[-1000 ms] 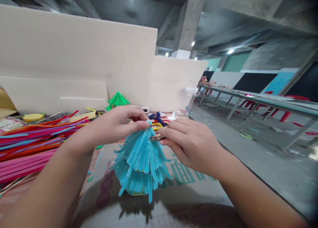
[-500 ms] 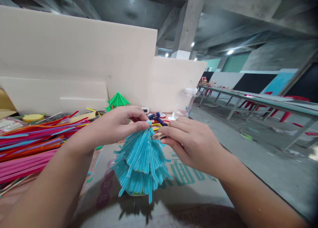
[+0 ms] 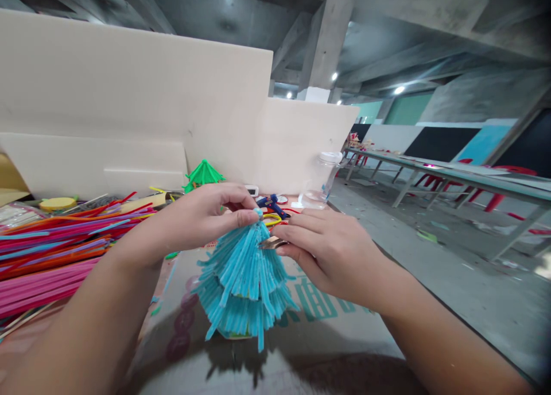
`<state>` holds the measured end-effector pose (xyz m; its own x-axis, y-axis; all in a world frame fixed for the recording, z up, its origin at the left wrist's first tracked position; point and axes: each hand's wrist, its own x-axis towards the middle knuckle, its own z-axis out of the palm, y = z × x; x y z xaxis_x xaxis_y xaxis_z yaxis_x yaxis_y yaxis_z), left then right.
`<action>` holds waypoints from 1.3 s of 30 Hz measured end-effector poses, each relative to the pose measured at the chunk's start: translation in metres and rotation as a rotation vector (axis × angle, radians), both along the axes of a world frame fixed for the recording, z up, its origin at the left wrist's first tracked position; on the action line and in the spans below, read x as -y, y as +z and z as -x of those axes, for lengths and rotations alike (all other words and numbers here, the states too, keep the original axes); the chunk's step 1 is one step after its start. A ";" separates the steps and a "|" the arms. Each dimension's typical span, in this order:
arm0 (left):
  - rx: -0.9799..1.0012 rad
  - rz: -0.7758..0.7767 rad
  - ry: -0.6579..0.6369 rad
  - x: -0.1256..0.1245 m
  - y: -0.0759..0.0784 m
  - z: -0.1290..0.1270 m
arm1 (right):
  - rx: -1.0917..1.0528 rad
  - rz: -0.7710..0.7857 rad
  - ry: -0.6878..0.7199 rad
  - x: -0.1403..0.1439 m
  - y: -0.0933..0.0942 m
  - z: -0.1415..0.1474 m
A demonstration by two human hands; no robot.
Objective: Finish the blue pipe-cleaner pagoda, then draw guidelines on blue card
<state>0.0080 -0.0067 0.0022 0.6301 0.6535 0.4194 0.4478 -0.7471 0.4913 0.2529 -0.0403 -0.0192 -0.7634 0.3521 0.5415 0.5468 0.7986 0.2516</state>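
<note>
A tiered tree shape of light blue pipe cleaners (image 3: pixel 245 274) stands upright above a cardboard surface with printed characters. My left hand (image 3: pixel 219 214) pinches its tip between thumb and forefinger. Close by on the right, my right hand (image 3: pixel 327 251) is closed on a small flat metal tool (image 3: pixel 272 243), perhaps tweezers; the fingers hide most of it. The tool's tip meets the blue strands just below the top.
Bundles of coloured pipe cleaners (image 3: pixel 55 251) lie at left. Behind my hands are a green pipe-cleaner piece (image 3: pixel 204 175), a blue glue gun (image 3: pixel 273 205) and a clear jar (image 3: pixel 322 177). Pale boards (image 3: pixel 138 90) rise at the back. The cardboard (image 3: pixel 344 349) lies below.
My right hand has shifted slightly down, and the metal tool's tip sits a little lower on the blue strands. My left hand keeps its pinch, and the tree shape has stayed put.
</note>
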 end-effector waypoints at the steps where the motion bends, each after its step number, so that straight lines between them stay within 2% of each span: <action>1: -0.001 -0.004 -0.003 0.000 0.000 0.000 | 0.004 -0.001 0.000 0.000 0.000 0.000; 13: 0.009 0.015 -0.011 0.000 0.000 -0.002 | 0.006 0.035 -0.001 -0.003 0.001 0.000; 25: 0.012 0.010 -0.013 0.002 0.000 -0.001 | 0.023 0.001 -0.003 -0.001 0.002 0.001; 31: 0.010 0.022 -0.001 0.000 0.000 -0.002 | -0.048 0.025 0.020 0.000 0.001 -0.003; 39: 0.009 0.022 -0.004 0.001 0.000 0.000 | 0.012 0.018 -0.015 0.003 0.002 0.000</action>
